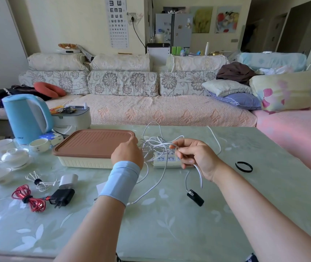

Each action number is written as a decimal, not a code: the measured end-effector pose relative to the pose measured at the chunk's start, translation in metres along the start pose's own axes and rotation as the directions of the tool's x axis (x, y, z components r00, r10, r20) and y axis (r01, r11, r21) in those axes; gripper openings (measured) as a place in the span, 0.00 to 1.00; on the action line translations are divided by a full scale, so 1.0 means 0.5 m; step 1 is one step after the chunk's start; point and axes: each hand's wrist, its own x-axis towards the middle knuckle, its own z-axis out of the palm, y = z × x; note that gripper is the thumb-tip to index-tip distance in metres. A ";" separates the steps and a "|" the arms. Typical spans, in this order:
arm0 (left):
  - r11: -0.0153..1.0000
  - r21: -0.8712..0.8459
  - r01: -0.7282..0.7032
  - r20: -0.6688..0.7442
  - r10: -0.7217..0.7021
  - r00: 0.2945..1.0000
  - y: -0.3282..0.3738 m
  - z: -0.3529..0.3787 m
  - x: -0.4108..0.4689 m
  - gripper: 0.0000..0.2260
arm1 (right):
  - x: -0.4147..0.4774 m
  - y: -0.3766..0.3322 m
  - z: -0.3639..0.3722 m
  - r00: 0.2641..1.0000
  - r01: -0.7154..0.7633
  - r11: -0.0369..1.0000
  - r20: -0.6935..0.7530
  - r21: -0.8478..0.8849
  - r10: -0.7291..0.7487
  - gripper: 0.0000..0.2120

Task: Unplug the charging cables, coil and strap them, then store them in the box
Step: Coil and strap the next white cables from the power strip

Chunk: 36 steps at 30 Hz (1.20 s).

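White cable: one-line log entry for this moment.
right hand pinches white cable | left hand at cable tangle, grip hidden | storage box lidded | black strap loose

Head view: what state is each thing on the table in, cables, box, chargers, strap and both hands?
Box, lid on.
Red cable, coiled, strapped.
Small white cable, coiled, strapped.
Long white cable, loose, tangled.
Black charger, unplugged, lying flat.
White charger, unplugged.
Strap, loose, unused.
Right hand, pinches long white cable.
Left hand, at the tangle, fingers hidden.
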 end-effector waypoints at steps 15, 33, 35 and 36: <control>0.755 -0.599 -0.266 0.134 0.422 0.897 0.013 -0.002 -0.026 0.13 | 0.009 -0.007 -0.015 0.977 0.053 0.988 -0.213 0.148 -0.021 0.13; 0.328 -0.944 -0.035 0.071 0.305 0.950 0.028 -0.017 -0.043 0.08 | 0.006 -0.005 0.098 0.943 -0.022 0.460 -0.172 -0.888 -0.286 0.14; 0.326 -0.944 -0.057 0.060 0.338 0.939 0.037 -0.017 -0.049 0.06 | 0.002 0.011 0.093 0.974 -0.055 0.524 -0.162 -0.850 -0.161 0.10; 0.316 -0.947 -0.050 0.074 0.368 0.927 0.042 -0.015 -0.053 0.05 | -0.001 0.015 0.090 0.976 -0.041 0.575 -0.157 -0.817 -0.153 0.04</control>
